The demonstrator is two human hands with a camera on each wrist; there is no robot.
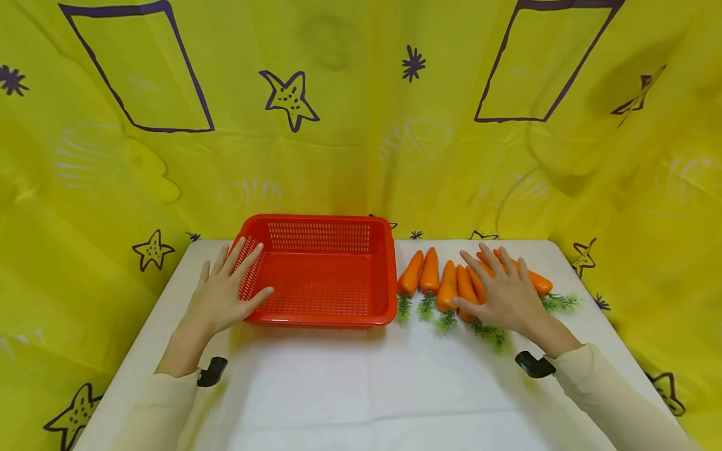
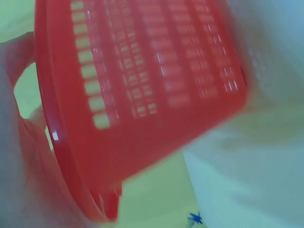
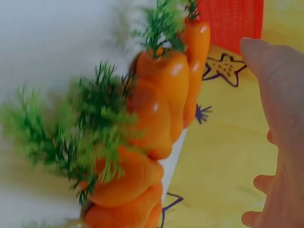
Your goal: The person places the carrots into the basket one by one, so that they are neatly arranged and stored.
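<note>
A red plastic basket (image 1: 324,323) with slotted walls stands toward the back of the white table. My left hand (image 1: 219,299) is spread over its left rim; in the left wrist view the basket's wall (image 2: 142,137) fills the middle, with fingers partly behind the rim. Whether the hand touches the rim I cannot tell. To the basket's right lie several orange carrots (image 1: 430,270) with green leafy tops. Over the right part of these carrots, fingers spread and holding nothing, is my right hand (image 1: 504,297); it hides some of them. In the right wrist view the carrots (image 3: 164,80) lie bunched together.
A white cloth covers the table (image 1: 361,388). Behind and along both sides hangs a yellow curtain (image 1: 350,156) printed with starfish and dark outlines. Dark bands (image 1: 212,372) sit at both wrists.
</note>
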